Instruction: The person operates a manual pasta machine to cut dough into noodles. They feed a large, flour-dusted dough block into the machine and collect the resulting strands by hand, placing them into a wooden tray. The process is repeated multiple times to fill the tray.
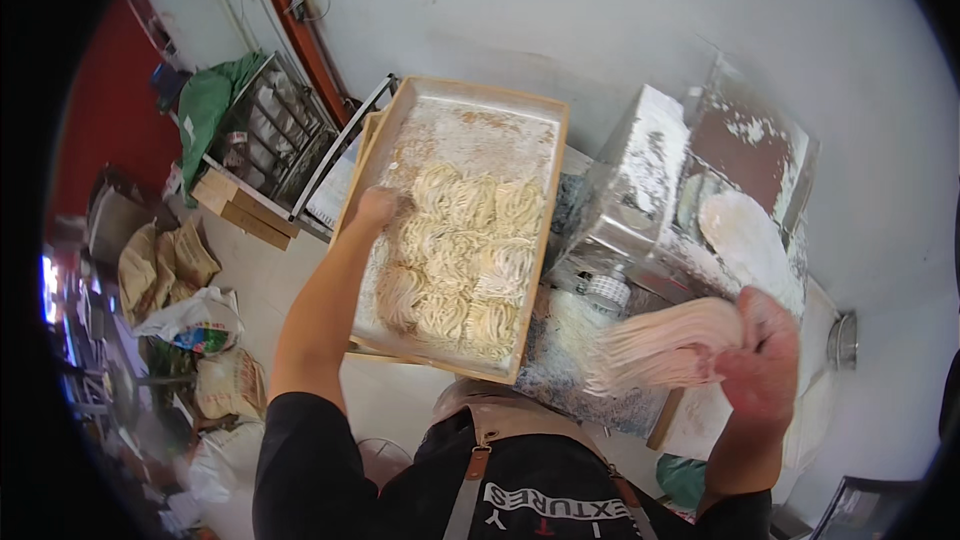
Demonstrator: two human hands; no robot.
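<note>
A wooden-rimmed tray (562, 157) dusted with flour stands before me, with several nests of fresh noodles (450, 262) in its nearer part. My left hand (381, 208) is at the tray's left side, beside the nests; whether its fingers hold anything is hidden. On the right, my right hand (765, 352) grips one end of a folded bundle of noodles (667, 341), whose strands spread leftward over the floury work surface. Just beyond the bundle is a metal noodle machine (630, 225) coated in flour, with a pale sheet or mound of dough (742, 232) on its right part.
Another tray's edge (367, 136) shows under the noodle tray. Left of it are a metal rack (277, 127) with a green cloth and cardboard (244, 210). Sacks (165, 262) and bags lie on the floor at far left. A wall rises behind the machine.
</note>
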